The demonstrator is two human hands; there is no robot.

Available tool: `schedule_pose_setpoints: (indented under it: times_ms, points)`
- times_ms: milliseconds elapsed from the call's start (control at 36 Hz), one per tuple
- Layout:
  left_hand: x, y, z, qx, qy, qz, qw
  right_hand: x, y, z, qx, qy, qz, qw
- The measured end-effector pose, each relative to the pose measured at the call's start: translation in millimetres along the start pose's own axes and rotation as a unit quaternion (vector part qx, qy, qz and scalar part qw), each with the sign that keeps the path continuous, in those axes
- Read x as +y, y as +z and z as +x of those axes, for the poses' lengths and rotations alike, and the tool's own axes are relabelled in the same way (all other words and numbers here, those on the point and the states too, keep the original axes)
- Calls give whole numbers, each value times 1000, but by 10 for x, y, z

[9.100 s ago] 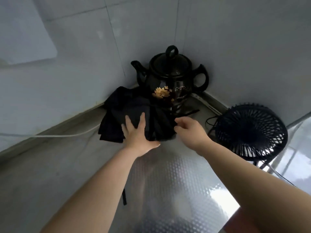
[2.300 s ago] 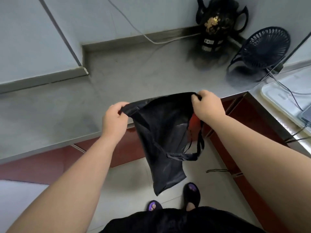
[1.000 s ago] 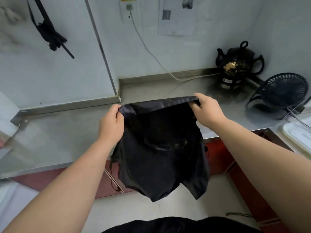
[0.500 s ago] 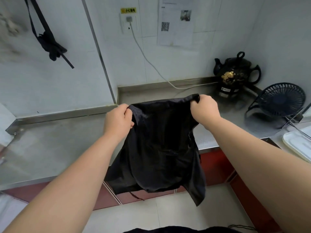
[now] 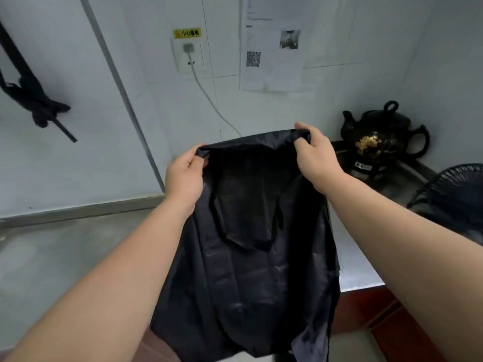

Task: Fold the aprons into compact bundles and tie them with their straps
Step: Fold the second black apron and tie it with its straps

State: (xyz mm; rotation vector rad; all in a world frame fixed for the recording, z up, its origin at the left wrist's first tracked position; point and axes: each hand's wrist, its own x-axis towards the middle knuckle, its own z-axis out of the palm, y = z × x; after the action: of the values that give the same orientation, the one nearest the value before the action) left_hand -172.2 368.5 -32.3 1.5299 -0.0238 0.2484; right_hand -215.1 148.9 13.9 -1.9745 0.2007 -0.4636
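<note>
far left, on the wall: knotted black strap [image 5: 34,105], hung up off the worktop; whether it belongs to another apron cannot be told. below it: steel worktop [image 5: 65,252], a grey stretch running along the wall, judged the best room for laying cloth flat. centre wall: wall socket [image 5: 189,54] with a white cable [image 5: 209,97] running down behind the cloth; beside it a paper notice [image 5: 271,48]. centre, in the air: left hand [image 5: 184,176], fingers [image 5: 192,159] clenched on the left top corner of the black apron [image 5: 251,244]. the apron hangs full length between the two hands and off the worktop, top edge stretched nearly level, probably so that it drops straight and square for a first fold; a smaller layer or pocket lies over its upper middle; no strap can be made out. right hand [image 5: 313,155], fingers [image 5: 302,126] pinching the right top corner. the lower hem falls below the worktop's front edge, in front of a red cabinet [image 5: 386,322]. right, in the corner: black pot [image 5: 381,142] with a gold flower, and a black fan [image 5: 454,199] at the frame edge; both crowd that side, so any laying down suits the left.
</note>
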Motion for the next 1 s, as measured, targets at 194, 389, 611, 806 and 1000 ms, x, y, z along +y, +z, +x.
schedule_pose_setpoints:
  times_ms: [194,389,611,806,1000]
  points:
    - [-388,423,803,36,-39,23,998,370,180,980,-85,15,-48,995]
    - [-283,688,1707,67,-7,6,998,378,450,1904,-92,6,26,995]
    - [-762,657,1738,-25,-154,237,959,792,661,2230,-254,141,-100,952]
    - [-1219,459,939,-58,-231,306,922,1442,953,1763,-304,161,-174,923]
    - [-1478,-67,338,-61,-266,394,878,1634,1278,1011,-394,142,-201,885]
